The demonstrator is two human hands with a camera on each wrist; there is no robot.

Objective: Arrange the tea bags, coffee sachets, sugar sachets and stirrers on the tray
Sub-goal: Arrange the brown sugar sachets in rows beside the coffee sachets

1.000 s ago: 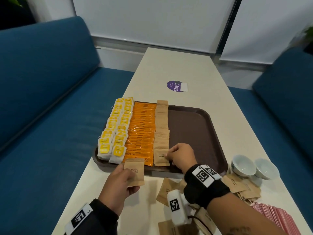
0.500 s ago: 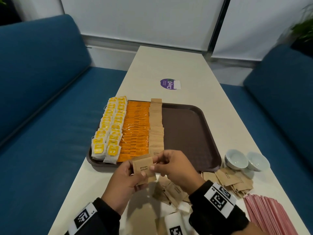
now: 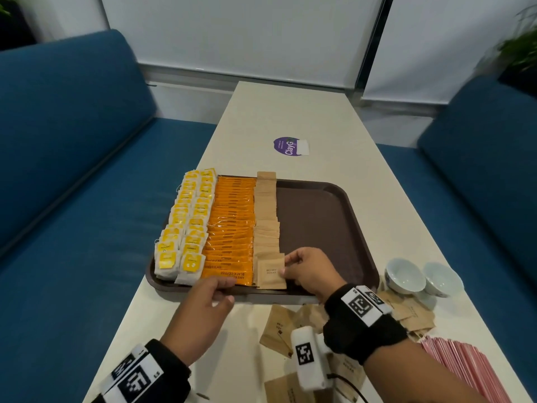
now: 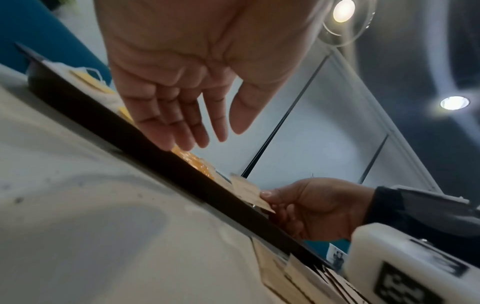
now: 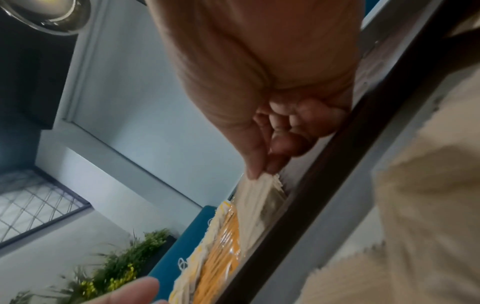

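A brown tray (image 3: 325, 222) holds rows of yellow tea bags (image 3: 186, 225), orange coffee sachets (image 3: 231, 228) and a column of brown sugar sachets (image 3: 266, 216). My right hand (image 3: 286, 267) pinches one brown sugar sachet (image 3: 271, 271) by its right edge at the near end of that column; the pinch also shows in the right wrist view (image 5: 259, 172) on the sachet (image 5: 255, 189). My left hand (image 3: 223, 286) hovers over the tray's near rim with straight fingers (image 4: 182, 131) and holds nothing. Pink stirrers (image 3: 465, 370) lie on the table at the lower right.
Loose brown sugar sachets (image 3: 279, 327) lie on the white table (image 3: 261, 117) under and around my right wrist, with more (image 3: 412, 315) near two white bowls (image 3: 404, 274). The tray's right half is bare. Blue sofas flank the table.
Both hands held the sachet in front of the tray; now my right hand has carried it to the near end of the sugar column and my left hand has let go.
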